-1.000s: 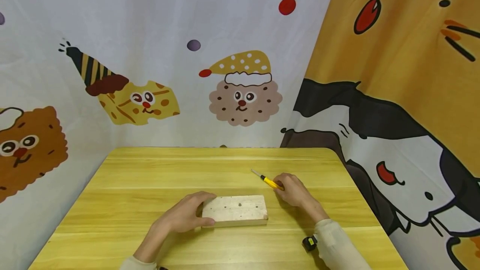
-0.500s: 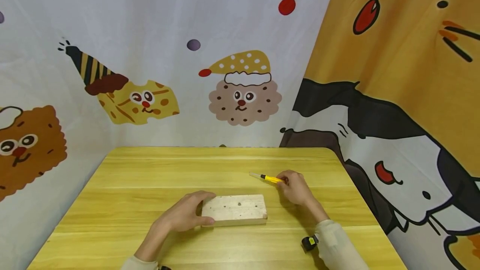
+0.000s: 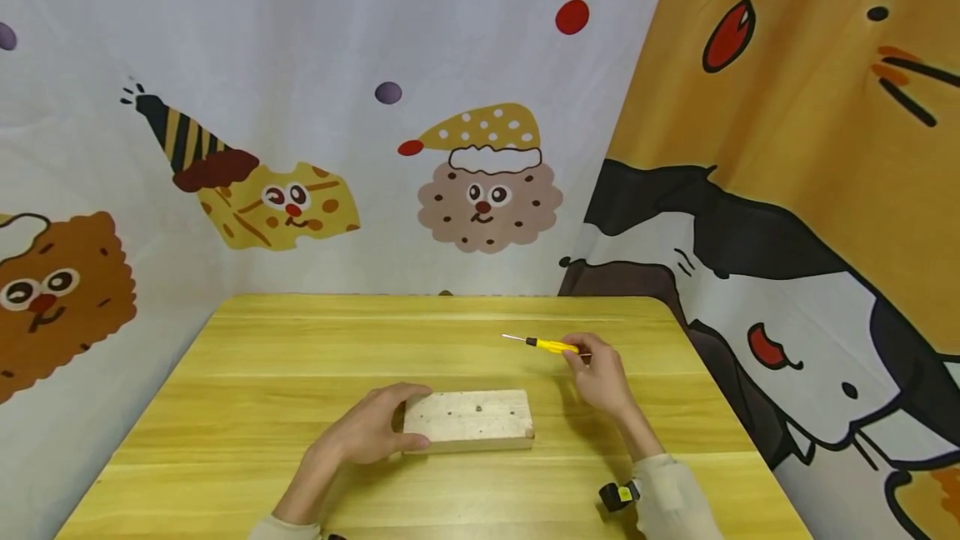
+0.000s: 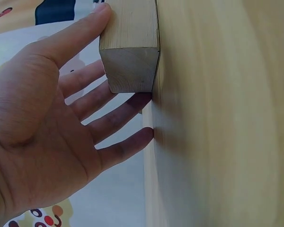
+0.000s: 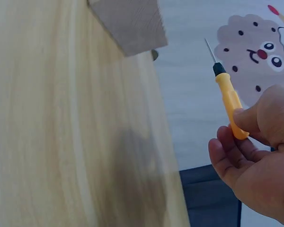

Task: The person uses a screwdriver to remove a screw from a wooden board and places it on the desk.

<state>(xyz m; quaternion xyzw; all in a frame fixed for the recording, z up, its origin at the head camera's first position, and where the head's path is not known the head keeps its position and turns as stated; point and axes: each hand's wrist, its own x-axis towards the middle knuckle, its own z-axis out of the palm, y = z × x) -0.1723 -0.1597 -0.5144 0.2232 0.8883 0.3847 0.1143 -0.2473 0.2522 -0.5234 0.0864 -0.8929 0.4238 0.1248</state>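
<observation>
A pale wooden block (image 3: 468, 423) lies flat on the table, several small dark holes or screw heads showing in its top. My left hand (image 3: 372, 425) grips its left end, thumb along the near side and fingers behind the far side. In the left wrist view, the thumb presses one face of the block (image 4: 130, 66) and the fingers spread past the other. Beyond the block's right end, my right hand (image 3: 602, 377) pinches a yellow screwdriver (image 3: 553, 346) by the rear of its handle. Its thin metal shaft points left, as the screwdriver (image 5: 229, 99) shows up close in the right wrist view.
A small black tape measure with a yellow-green patch (image 3: 617, 496) lies by the right sleeve (image 3: 675, 497). The wood-grain table (image 3: 360, 336) ends at a printed cloth backdrop (image 3: 315, 40) behind and on the right.
My right hand has moved slightly right and turned, swinging the screwdriver from a slant to nearly level, shaft pointing left. The left hand and block have stayed in place.
</observation>
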